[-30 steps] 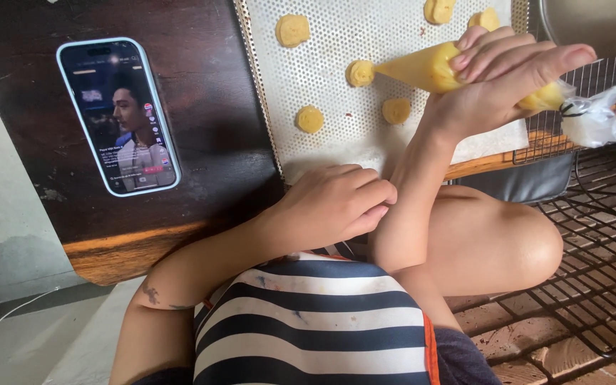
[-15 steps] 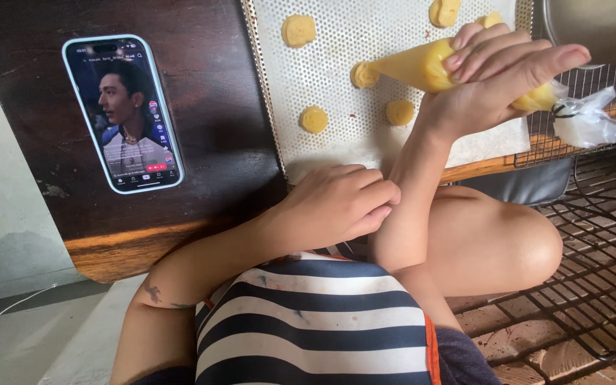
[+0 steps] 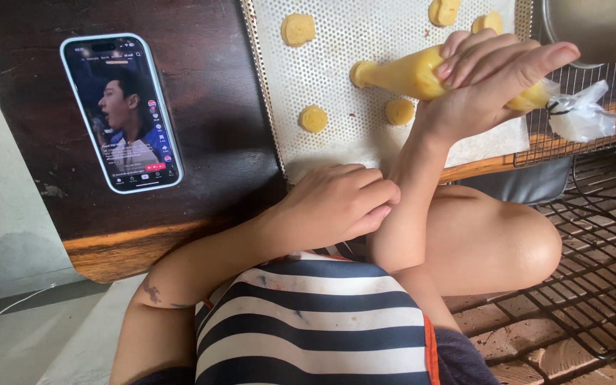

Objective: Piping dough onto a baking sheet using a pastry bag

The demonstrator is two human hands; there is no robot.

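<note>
Fingers of the right hand wrap the yellow piping bag at upper right, nozzle over the perforated baking mat; the left hand rests curled on the right forearm, holding nothing. Soft and yielding (probably slippery), the bag is best squeezed near its knotted tail. Some dough rounds are cut off at the top edge.

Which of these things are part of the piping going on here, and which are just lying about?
In use:
right hand gripping the yellow piping bag
left hand resting against the right forearm
perforated baking mat
piped dough rounds

Lying about:
phone playing a video
wire rack
metal bowl
</note>
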